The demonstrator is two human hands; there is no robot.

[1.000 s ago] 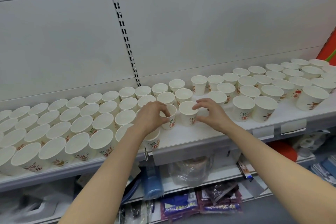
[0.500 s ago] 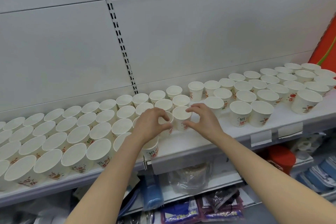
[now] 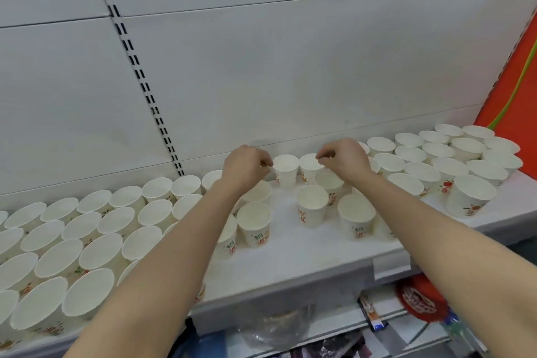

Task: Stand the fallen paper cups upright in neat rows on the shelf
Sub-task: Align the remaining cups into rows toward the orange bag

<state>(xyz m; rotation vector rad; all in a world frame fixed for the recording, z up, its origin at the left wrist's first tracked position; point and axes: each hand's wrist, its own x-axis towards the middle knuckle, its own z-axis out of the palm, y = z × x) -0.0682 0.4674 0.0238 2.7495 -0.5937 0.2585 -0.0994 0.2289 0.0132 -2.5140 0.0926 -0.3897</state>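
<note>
Both hands have gone from the front cups to the back row at frame centre: the left hand (image 3: 247, 167) pinches one white printed paper cup (image 3: 286, 170) upright on the white shelf (image 3: 290, 259), the right hand (image 3: 343, 161) pinches its neighbour (image 3: 309, 167), so straightening carries on.

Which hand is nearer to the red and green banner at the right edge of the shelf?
Right. The right hand is at the back-row cups near the middle, with many cups between it and the banner. The left hand is further left, further from it.
</note>
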